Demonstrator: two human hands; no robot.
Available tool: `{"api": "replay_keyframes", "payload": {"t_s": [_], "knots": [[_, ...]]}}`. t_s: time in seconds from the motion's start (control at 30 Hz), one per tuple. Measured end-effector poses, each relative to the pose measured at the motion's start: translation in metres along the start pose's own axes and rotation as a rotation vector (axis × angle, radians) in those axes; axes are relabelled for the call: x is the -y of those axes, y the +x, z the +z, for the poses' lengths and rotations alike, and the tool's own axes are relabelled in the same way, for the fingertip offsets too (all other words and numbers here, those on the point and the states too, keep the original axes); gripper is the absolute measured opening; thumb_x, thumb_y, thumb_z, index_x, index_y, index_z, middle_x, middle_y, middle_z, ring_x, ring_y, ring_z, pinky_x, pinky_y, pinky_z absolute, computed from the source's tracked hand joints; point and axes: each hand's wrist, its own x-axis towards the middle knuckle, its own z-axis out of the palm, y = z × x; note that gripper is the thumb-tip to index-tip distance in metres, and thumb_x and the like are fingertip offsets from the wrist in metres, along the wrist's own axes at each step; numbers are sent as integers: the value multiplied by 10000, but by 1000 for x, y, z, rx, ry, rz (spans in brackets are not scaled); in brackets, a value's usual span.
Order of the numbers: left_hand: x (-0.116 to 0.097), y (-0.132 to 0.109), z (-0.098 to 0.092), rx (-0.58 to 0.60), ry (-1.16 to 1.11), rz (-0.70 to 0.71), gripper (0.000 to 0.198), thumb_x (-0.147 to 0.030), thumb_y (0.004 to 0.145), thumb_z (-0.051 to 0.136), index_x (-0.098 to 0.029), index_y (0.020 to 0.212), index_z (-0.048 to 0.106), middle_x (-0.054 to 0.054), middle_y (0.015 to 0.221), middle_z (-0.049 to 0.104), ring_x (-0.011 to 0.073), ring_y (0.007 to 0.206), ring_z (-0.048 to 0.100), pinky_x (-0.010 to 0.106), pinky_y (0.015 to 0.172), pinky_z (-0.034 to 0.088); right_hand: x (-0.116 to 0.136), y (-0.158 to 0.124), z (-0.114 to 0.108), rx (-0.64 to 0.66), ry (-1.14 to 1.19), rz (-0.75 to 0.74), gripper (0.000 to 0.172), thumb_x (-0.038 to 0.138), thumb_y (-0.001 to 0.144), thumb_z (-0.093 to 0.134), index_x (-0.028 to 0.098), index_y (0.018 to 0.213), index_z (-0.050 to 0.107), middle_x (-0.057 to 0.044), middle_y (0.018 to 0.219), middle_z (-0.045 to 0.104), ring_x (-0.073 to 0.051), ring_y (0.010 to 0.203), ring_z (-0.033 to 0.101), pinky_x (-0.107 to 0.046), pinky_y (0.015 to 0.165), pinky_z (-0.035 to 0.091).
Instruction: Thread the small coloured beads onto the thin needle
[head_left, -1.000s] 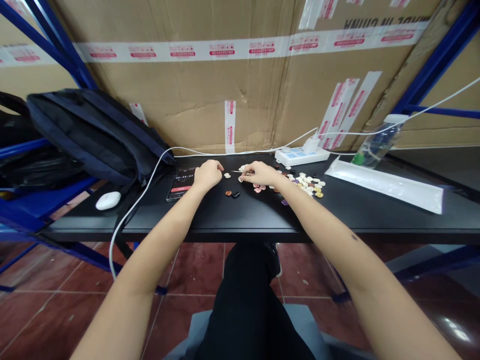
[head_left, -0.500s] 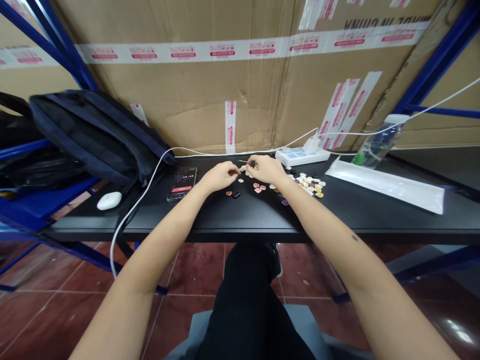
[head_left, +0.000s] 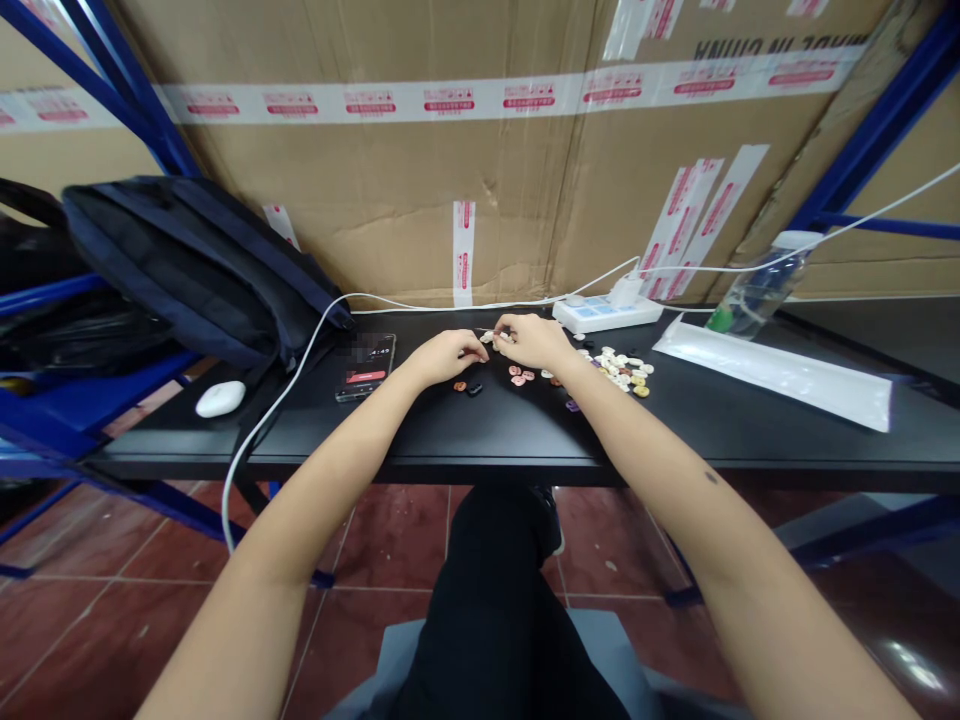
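Small button-like pieces lie loose on the black table around both hands. My left hand (head_left: 452,355) is low over the tabletop, thumb and fingers curled together at the tips; what they hold, if anything, is hidden. In my right hand (head_left: 531,340) a thin needle-like stick (head_left: 482,330) is pinched, its free end pointing left. Cream pieces (head_left: 487,337) lie beneath and beside the right fingertips. Close by on the near side are pink pieces (head_left: 517,376), an orange-brown one (head_left: 460,386) and a black one (head_left: 475,390). A mixed pile, mostly cream (head_left: 619,365), spreads right of my right wrist.
Left of my hands lies a phone (head_left: 367,368), then a white earbud case (head_left: 220,398) and a dark backpack (head_left: 202,270). Behind stands a white power strip (head_left: 607,313) with a cable. A white packet (head_left: 780,375) and a bottle (head_left: 761,285) are at right; cardboard (head_left: 360,200) backs the table.
My left hand has moved slightly right and down, its fingertips now covering the spot where a single cream piece lay. My right hand stays almost in place, with the stick still in it.
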Motion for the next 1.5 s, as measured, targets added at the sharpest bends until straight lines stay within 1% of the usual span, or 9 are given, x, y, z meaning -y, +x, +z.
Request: {"api": "replay_keyframes", "payload": {"t_s": [0.17,0.4,0.63,0.87,1.0,1.13,1.37,1.5], "knots": [[-5,-2,-4,-7,79,-61,237,-92,889,588,-190,979,785,50,1029,756,195,976,700,305,938,528,-3,2,2,17,-10,-8,325,411,947,553,247,1162,734,-78,1142,775,-288,1056,709,-366,855,496],[-15,-4,-10,13,247,-161,226,-176,917,564,-214,1002,771,42,1089,756,211,1030,688,329,966,506,-5,3,5,28,-22,-29,351,430,948,545,239,1177,731,-88,1144,773,-293,1043,710,-362,834,492],[-19,-4,-11,17,304,-221,220,-189,920,560,-196,1012,761,55,1087,761,224,1035,683,336,961,493,-8,5,8,58,-31,-54,355,414,942,529,230,1165,735,-95,1127,771,-278,997,709,-347,805,492],[-17,-4,-11,23,317,-226,217,-208,934,562,-198,1045,748,52,1121,758,230,1067,679,338,950,481,-8,5,6,115,-76,-68,289,387,904,561,241,1092,724,-79,1113,767,-284,999,706,-346,788,487],[-18,-5,-12,27,329,-245,210,-223,932,562,-212,1028,749,46,1123,759,236,1082,676,348,961,474,-10,5,7,147,-82,-57,277,381,903,570,248,1102,710,-77,1104,769,-278,983,710,-339,772,482],[-21,-5,-12,29,337,-260,216,-227,934,556,-209,1035,747,54,1130,755,247,1091,671,364,964,470,-10,5,7,143,-86,-59,276,378,912,568,256,1118,706,-70,1102,771,-276,988,711,-338,773,479],[-22,-5,-12,31,342,-275,213,-239,935,561,-210,1046,740,64,1147,745,257,1111,662,377,979,462,-8,4,4,148,-112,-16,322,418,910,581,237,1137,720,-90,1129,768,-302,1034,708,-355,810,486],[-22,-5,-13,38,344,-281,215,-241,936,557,-201,1042,740,70,1140,746,260,1103,663,385,979,460,-9,5,6,147,-121,-18,299,413,901,589,231,1086,739,-88,1143,767,-304,1046,708,-356,816,488]]}}
